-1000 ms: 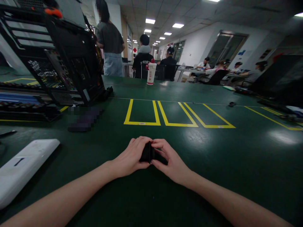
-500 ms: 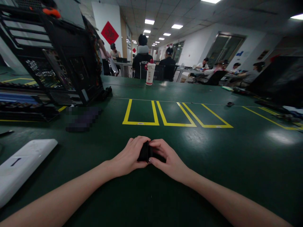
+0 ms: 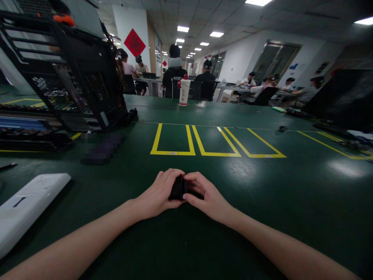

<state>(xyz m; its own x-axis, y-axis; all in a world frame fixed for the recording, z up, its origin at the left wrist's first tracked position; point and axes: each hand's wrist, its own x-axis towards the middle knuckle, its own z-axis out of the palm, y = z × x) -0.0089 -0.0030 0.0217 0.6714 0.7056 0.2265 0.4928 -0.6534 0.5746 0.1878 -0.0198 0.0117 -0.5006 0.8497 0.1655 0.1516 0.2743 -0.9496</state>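
Note:
Between my two hands sits a small black box-like object [image 3: 176,189], its exact kind unclear. My left hand [image 3: 159,193] wraps round its left side, thumb at the near edge and fingers over the far edge. From the right, my right hand [image 3: 206,197] grips the same object with thumb and fingertips at its right end. A thin seam or rim runs across the object near the right fingertips. Both hands are low over the green tabletop [image 3: 186,245]; the object's underside and far side are hidden.
Yellow tape outlines [image 3: 172,153] mark the table ahead. An open black computer case [image 3: 96,89] stands at the left, near a white device [image 3: 32,206] and a pixelated dark item [image 3: 103,149]. A white cup [image 3: 183,92] stands farther back. Several people sit beyond.
My hands and the black object stay almost in place. The view has shifted very slightly. In the background at left, a person near the computer case has moved.

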